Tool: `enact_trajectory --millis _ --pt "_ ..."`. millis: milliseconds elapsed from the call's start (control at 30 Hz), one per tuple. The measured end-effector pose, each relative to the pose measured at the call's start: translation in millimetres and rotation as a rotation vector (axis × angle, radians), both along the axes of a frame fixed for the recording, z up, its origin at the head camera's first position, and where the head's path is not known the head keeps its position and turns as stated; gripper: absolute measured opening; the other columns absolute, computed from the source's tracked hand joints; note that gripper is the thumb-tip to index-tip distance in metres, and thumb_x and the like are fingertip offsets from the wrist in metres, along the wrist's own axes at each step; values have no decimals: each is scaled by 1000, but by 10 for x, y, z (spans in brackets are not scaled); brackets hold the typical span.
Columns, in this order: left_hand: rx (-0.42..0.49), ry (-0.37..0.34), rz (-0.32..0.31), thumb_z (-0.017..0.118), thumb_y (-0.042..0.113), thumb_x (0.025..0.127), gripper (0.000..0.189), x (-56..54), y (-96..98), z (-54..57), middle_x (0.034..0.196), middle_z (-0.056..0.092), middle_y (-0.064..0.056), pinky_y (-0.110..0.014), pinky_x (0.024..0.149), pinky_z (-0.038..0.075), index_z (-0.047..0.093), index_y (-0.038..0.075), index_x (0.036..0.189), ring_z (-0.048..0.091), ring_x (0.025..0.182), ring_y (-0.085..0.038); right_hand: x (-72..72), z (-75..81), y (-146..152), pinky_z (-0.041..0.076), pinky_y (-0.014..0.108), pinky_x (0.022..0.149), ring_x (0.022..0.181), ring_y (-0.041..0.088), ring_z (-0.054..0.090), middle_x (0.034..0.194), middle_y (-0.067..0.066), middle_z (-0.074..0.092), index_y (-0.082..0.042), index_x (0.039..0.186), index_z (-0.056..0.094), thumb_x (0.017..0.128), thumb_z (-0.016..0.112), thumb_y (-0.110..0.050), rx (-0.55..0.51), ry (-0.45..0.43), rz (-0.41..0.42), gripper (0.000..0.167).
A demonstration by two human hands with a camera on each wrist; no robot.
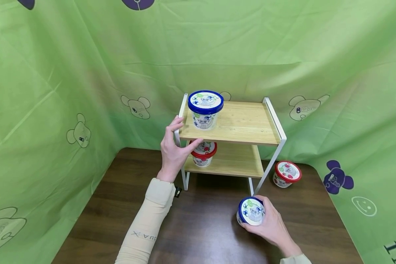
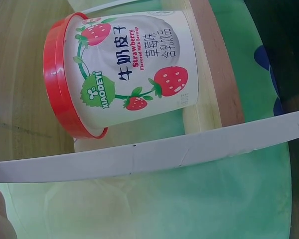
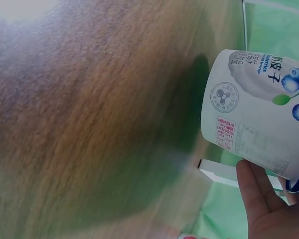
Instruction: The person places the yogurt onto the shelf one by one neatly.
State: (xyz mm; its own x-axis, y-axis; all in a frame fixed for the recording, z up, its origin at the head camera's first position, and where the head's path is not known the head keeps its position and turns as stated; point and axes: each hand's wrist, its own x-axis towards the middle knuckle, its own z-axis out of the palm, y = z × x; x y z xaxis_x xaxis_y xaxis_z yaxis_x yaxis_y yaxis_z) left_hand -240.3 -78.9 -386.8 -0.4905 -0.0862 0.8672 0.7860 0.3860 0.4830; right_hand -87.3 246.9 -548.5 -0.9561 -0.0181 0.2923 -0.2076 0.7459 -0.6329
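Note:
My right hand [image 1: 272,222] grips a blue-lidded tub [image 1: 252,211] over the table, in front of the shelf's right side. Blueberries are printed on the tub's side [image 3: 259,107] in the right wrist view. My left hand [image 1: 176,152] holds the two-tier shelf [image 1: 239,123] at its front left corner, thumb at the front edge and fingers by the white post. Another blue-lidded tub [image 1: 204,110] stands upright on the top tier, close to that hand. Below it, a red-lidded strawberry tub [image 2: 134,69] sits on the lower tier, partly hidden by the thumb in the head view.
A second red-lidded tub [image 1: 286,174] stands on the dark wood table [image 1: 198,227], right of the shelf. White metal legs [image 1: 271,168] support the shelf's wooden boards. Green printed cloth [image 1: 145,47] hangs behind and at both sides.

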Motion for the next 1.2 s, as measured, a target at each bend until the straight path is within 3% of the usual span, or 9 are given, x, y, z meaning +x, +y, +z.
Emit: enact_trajectory --millis 233,600,1000,1200 --pt "0 -7 4 97 14 69 72 0 -2 -2 142 58 -16 -42 114 38 51 0 122 44 141 -24 -20 18 -5 52 40 81 101 15 57 119 -6 55 -13 132 56 53 100 -50 -4 64 21 98" --pt "0 -3 6 98 15 68 73 -2 -1 -4 142 58 -16 -42 114 38 51 -1 122 45 141 -25 -30 55 -11 51 38 82 104 15 57 124 -4 56 -12 143 56 55 101 -45 -19 86 38 104" --pt "-7 -13 7 97 16 70 71 4 -4 7 142 58 -16 -41 114 38 51 -1 121 44 141 -23 -82 84 -27 40 16 89 106 15 57 124 -4 58 -8 136 55 51 103 -41 -79 120 35 103" --pt "-10 -13 7 96 16 71 71 2 -3 6 142 57 -15 -42 114 38 50 -1 122 44 142 -23 -90 106 -39 42 19 89 107 16 57 127 -4 57 -10 138 55 53 103 -41 -81 113 40 102"
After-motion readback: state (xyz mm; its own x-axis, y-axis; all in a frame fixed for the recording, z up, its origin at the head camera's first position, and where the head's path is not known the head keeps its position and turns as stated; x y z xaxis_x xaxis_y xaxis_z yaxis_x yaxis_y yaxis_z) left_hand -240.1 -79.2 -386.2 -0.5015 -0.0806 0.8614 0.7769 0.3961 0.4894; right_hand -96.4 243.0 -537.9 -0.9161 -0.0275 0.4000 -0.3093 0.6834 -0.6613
